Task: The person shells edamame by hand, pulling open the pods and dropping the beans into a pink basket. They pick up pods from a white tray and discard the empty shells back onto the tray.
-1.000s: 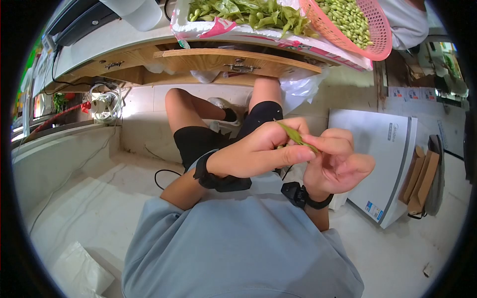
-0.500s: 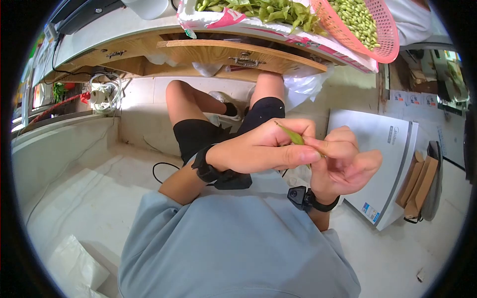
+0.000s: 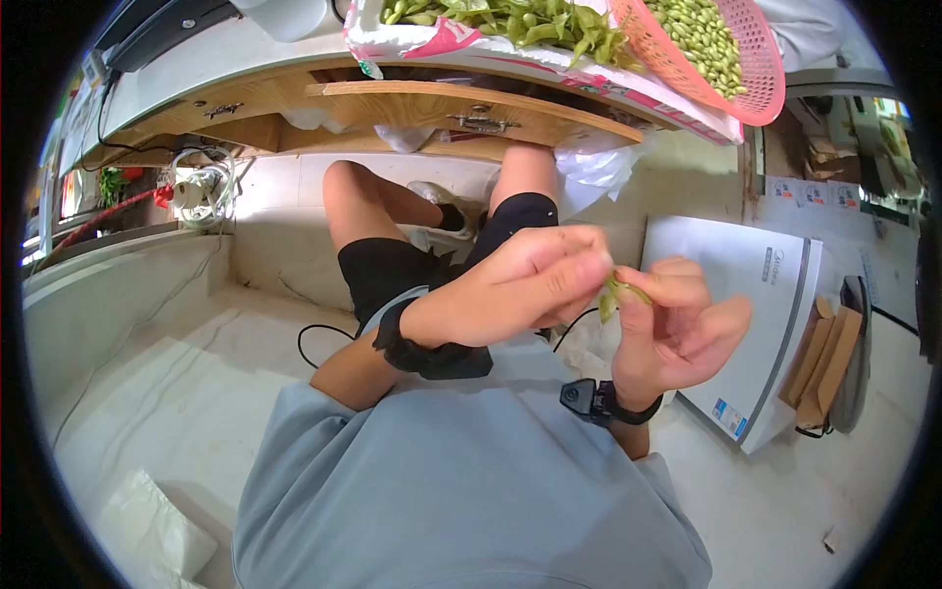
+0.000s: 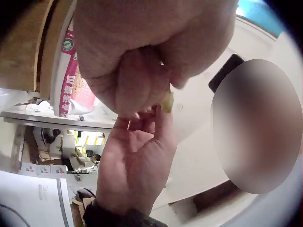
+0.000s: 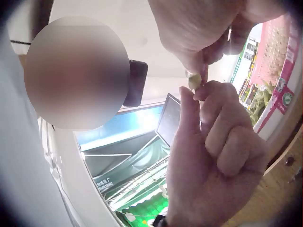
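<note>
A green soybean pod [image 3: 609, 297] sits between my two hands in front of my lap. My left hand [image 3: 520, 285] pinches one end of it with thumb and forefinger, coming from the left. Facing it, my right hand [image 3: 677, 329] pinches the pod's other side, its remaining fingers loosely curled. In the left wrist view a bit of the pod [image 4: 167, 101] shows between the fingertips. The right wrist view has the pale green pod [image 5: 194, 81] at the meeting fingertips; the fingers hide the rest.
A white foam box [image 3: 412, 41] of leafy green pods [image 3: 530, 25] stands on the desk, with a pink basket [image 3: 760, 69] of shelled beans beside it. Below, a wooden drawer [image 3: 392, 106] sticks out over the legs. A small fridge [image 3: 726, 294] stands at right.
The pod has turned from lying along the left fingers to hanging between both hands' fingertips. My left thumb has moved up slightly, and the right hand has shifted a little right.
</note>
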`<state>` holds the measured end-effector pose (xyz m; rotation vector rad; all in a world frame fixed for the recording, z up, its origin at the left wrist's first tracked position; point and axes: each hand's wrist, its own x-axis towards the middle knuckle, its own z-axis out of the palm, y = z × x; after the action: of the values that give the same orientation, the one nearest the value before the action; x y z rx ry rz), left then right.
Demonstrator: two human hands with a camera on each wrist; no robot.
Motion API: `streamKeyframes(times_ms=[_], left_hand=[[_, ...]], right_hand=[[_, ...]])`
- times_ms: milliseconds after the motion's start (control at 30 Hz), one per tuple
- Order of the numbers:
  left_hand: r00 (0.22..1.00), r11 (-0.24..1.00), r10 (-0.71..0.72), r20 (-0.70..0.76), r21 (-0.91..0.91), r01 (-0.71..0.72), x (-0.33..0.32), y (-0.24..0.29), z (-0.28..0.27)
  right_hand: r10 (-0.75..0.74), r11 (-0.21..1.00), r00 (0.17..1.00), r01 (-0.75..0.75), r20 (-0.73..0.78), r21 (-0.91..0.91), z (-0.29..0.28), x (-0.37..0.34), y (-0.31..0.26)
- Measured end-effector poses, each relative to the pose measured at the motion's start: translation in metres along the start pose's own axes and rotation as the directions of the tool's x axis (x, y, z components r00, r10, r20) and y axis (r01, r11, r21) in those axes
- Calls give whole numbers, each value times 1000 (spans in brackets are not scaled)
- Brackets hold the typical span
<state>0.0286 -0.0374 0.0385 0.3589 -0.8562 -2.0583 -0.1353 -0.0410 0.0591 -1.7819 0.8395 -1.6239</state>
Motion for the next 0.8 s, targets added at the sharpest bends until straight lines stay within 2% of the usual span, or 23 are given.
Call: streamKeyframes(times_ms=[100, 133, 300, 400, 500, 700, 800], left_hand=[[986, 998, 22, -163, -47, -30, -1, -11, 3], [975, 999, -7, -220, -36, -1, 0, -9, 9], [953, 995, 15, -304, -93, -46, 4, -12, 18], [957, 996, 48, -286, -56, -66, 4, -13, 19], [962, 996, 81, -262, -5, -85, 4, -13, 20], [957, 982, 158, -244, 139, -127, 4, -13, 15], [948, 962, 212, -236, 220, -160, 5, -16, 11]], right_hand=[[-168, 971, 984, 176, 60, -165, -1, 1, 3], [-170, 968, 983, 180, 67, -175, 0, 0, 4], [-151, 970, 987, 160, 63, -182, 2, -8, 8], [-81, 985, 991, 63, -105, -159, 15, -13, 6], [35, 997, 976, -49, -214, -61, 21, -13, 1], [286, 958, 922, -273, -260, 87, 24, -18, -7], [371, 922, 893, -320, -255, 219, 26, -12, -8]])
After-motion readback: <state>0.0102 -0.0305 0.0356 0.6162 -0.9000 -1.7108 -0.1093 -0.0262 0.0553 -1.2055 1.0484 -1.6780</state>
